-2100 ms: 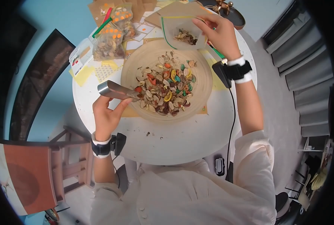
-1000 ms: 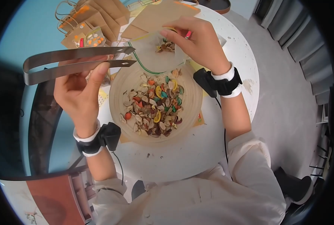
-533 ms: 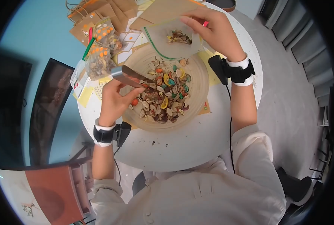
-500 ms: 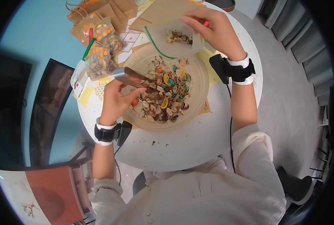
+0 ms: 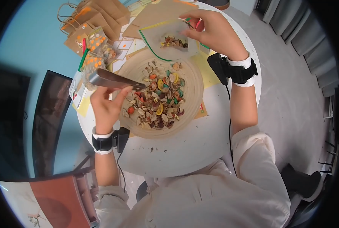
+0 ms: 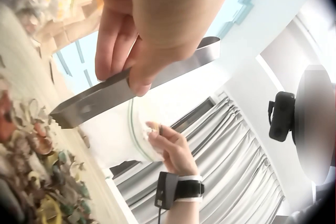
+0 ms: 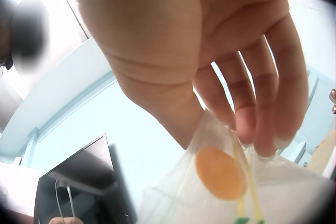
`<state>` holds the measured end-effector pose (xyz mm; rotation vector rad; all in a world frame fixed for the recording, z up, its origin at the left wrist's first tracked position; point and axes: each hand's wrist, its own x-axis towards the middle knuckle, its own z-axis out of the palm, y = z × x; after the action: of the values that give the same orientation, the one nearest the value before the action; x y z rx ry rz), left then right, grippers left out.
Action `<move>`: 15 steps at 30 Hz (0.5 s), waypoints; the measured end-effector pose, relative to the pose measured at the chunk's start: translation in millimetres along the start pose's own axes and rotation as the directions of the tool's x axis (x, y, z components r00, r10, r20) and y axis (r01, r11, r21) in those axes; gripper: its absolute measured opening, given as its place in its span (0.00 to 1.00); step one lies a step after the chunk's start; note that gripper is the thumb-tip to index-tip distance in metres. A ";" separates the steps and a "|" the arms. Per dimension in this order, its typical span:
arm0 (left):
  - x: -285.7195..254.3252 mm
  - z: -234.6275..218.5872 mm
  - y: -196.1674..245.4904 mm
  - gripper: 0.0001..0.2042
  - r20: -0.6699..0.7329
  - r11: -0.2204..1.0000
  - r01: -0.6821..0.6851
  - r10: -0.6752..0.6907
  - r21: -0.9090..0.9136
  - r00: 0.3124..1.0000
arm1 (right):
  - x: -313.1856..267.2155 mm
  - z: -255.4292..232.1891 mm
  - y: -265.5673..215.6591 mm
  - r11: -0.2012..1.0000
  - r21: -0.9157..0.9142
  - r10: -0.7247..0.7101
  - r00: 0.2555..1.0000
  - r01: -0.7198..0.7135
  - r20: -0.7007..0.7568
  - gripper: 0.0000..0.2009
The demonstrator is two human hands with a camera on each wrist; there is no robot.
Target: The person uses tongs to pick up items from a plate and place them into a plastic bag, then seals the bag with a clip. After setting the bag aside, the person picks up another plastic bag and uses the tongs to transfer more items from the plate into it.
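My left hand (image 5: 104, 108) grips metal tongs (image 5: 114, 78) between thumb and fingers. In the head view their tips reach the left side of a potpourri heap (image 5: 160, 108) of dried petals with orange, yellow and green pieces. A round wooden plate (image 5: 195, 110) bears the heap. In the left wrist view the tongs (image 6: 97, 103) have their tips close together beside the petals. Beyond the plate, my right hand (image 5: 219, 34) pinches the upper edge of a clear zip bag (image 5: 152, 36) with some potpourri low inside it. An orange sticker (image 7: 220, 174) shows on the bag in the right wrist view.
Filled zip bags (image 5: 93, 62) with orange dots stand left of the plate. Behind them are brown paper bags (image 5: 97, 17); brown paper (image 5: 158, 15) lies at the back. Crumbs dot the white table (image 5: 177, 148) in front. A cable (image 5: 230, 133) hangs from the right wrist.
A second ago the tongs were raised, spread, near the bag's left edge; they then came down to the potpourri. Over the last half second they shifted slightly left. The right hand still holds the bag.
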<state>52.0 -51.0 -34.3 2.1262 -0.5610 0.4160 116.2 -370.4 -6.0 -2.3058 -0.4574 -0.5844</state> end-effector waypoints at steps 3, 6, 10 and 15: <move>12.9 -9.3 13.8 0.10 -0.004 0.999 0.029 -0.030 -0.043 1.000 | 1.1 -2.8 -15.0 0.989 -0.048 0.139 0.990 -0.138 0.034 0.22; 15.1 -4.8 19.1 0.10 -0.012 0.982 0.053 -0.056 -0.181 0.998 | -1.0 -7.8 -29.6 0.994 -0.005 0.113 0.993 -0.113 0.033 0.20; 8.5 3.7 16.2 0.12 0.153 0.987 0.128 -0.113 -0.093 0.982 | -10.1 -4.9 -32.8 1.000 0.000 -0.021 0.999 0.021 0.043 0.23; 18.5 17.4 16.6 0.11 0.306 0.979 0.187 -0.153 -0.084 0.940 | -9.8 -7.3 -41.1 0.998 -0.003 -0.069 0.995 0.069 -0.069 0.17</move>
<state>60.3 -78.3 -24.0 2.1209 -0.5491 -0.0363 86.5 -348.7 16.0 -2.2696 -0.5057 -0.6959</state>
